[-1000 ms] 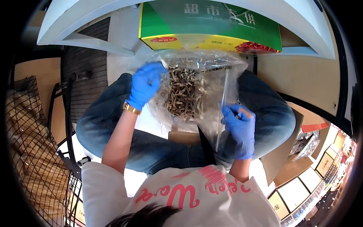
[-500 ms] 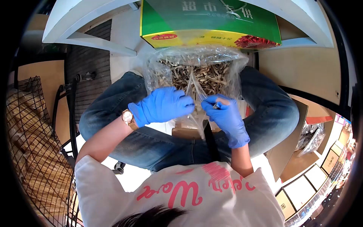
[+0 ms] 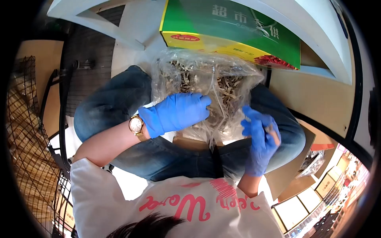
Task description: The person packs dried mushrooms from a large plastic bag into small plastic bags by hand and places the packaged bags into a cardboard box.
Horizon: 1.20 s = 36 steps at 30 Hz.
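Note:
My left hand (image 3: 178,113), in a blue glove with a watch at the wrist, is closed on the edge of a thin clear plastic bag (image 3: 216,109). The bag hangs in front of a larger clear bag (image 3: 160,75) of dried, greyish-brown strips (image 3: 228,89), which stands between my knees. To the right, apart from the bag, is my right hand (image 3: 262,137), also gloved in blue. Its thumb is bare and bent in, with a small dark bit at its tip that I cannot make out. The other fingers are partly stretched and slightly blurred.
Beyond the large bag stands a green and yellow carton (image 3: 230,29) under a white frame (image 3: 333,43). A black wire basket (image 3: 29,150) with yellowish contents is at the left. An open cardboard box (image 3: 293,170) holding plastic packets is at the right.
My right hand has let go of the clear bag and moved right and down. The bag now spreads wider before the strips. My left hand keeps hold, and the view has shifted slightly.

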Each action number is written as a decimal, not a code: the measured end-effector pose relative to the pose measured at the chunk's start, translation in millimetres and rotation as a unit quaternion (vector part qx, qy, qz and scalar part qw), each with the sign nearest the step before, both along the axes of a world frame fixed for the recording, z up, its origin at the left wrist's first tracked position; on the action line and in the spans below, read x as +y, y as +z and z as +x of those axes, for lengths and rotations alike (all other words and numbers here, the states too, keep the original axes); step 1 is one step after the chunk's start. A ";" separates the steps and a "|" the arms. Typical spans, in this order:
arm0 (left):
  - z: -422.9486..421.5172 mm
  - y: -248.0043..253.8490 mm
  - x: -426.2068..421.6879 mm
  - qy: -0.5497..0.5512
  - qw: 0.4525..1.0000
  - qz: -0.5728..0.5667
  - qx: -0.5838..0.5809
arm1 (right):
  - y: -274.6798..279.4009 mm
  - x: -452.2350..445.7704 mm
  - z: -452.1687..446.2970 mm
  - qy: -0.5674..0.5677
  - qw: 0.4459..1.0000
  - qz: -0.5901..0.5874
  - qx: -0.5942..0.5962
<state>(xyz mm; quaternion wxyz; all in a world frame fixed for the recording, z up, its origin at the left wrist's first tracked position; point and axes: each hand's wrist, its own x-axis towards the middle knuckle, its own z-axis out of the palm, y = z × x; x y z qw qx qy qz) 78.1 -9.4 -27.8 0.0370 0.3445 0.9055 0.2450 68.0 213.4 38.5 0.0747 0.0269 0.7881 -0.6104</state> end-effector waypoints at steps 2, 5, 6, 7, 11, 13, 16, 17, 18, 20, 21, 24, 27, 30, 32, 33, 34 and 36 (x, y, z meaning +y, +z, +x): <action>3.7 -3.8 -2.2 0.014 1.000 0.002 -0.005 | 7.4 -0.8 4.0 0.076 0.995 -0.058 -0.006; 5.7 1.4 -4.8 0.011 1.000 -0.011 -0.016 | 1.3 -9.2 -5.3 0.226 0.969 0.097 0.012; 4.6 4.4 -6.4 0.002 0.999 -0.027 -0.022 | 3.9 -12.5 -7.5 0.257 0.954 0.131 -0.084; 3.4 4.9 -9.0 0.003 0.999 -0.024 -0.022 | -3.1 -7.5 -11.5 0.227 0.966 0.103 -0.073; 9.8 -8.9 -26.3 -0.016 1.000 -0.007 0.007 | -38.2 -0.2 -35.4 0.090 0.986 0.079 -0.116; 11.5 -11.1 -34.0 -0.025 0.999 0.005 0.040 | -89.1 1.7 -55.4 0.158 0.964 0.159 -0.142; 7.9 7.1 -40.0 -0.005 1.000 -0.024 -0.019 | -182.1 -5.5 -69.8 0.391 0.848 0.358 0.013; 9.9 8.1 -41.5 0.001 0.999 -0.026 -0.023 | -208.4 -13.2 -70.1 0.449 0.799 0.399 0.000; 12.7 9.1 -42.6 0.028 0.999 -0.028 -0.022 | -226.0 -21.8 -69.0 0.455 0.797 0.396 0.001; 15.0 9.2 -46.1 0.062 0.997 -0.032 -0.023 | -254.5 -39.2 -68.0 0.426 0.709 0.554 0.096; 15.7 9.0 -47.3 0.064 0.997 -0.035 -0.028 | -265.1 -42.9 -73.8 0.451 0.683 0.571 0.067; 24.6 -0.6 -48.4 0.091 0.996 0.002 -0.017 | -288.2 -46.4 -81.7 0.464 0.647 0.602 0.058; 22.4 2.7 -41.4 0.083 0.996 -0.019 -0.016 | -339.2 -21.4 -101.4 0.452 0.688 0.566 0.042; 24.9 -3.3 -31.6 0.048 0.993 -0.020 -0.109 | -360.3 -3.1 -118.8 0.435 0.730 0.527 0.005; 32.8 -18.1 -31.4 0.070 0.989 0.043 -0.120 | -356.2 -3.2 -107.6 0.412 0.748 0.519 0.044; 32.3 -19.2 -30.0 0.090 0.991 0.064 -0.077 | -349.8 -4.6 -105.3 0.420 0.740 0.520 0.076; 31.1 -18.8 -27.2 0.110 0.990 0.084 -0.033 | -345.2 -7.0 -105.0 0.426 0.731 0.522 0.107; 25.7 -14.3 -19.5 0.111 0.985 0.040 -0.125 | -356.8 -4.3 -105.5 0.407 0.739 0.527 0.102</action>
